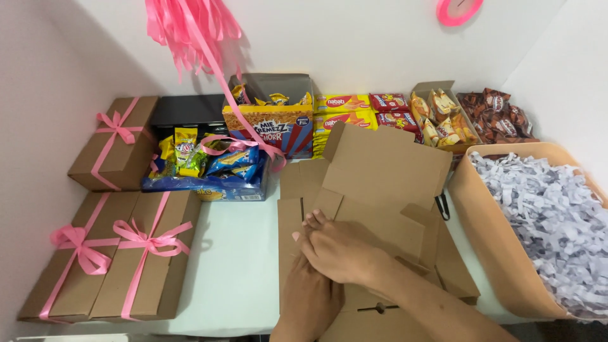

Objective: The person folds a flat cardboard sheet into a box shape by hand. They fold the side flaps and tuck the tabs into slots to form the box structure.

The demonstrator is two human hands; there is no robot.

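At the near edge of the worktop (234, 266), the left hand (310, 301) lies flat, fingers extended, on an unfolded cardboard box blank (380, 183); the right hand (339, 250) crosses over it, fingers pressed down on a flap, gripping nothing. Three ribbon-tied boxes (136, 259) sit toward the left edge. A tub of shredded paper (491, 253) lines the right edge. Snack packets (354, 111) fill the far edge.

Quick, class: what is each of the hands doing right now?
Left hand: flat, pressing the unfolded brown cardboard box.
Right hand: laid over the left, grasping nothing.
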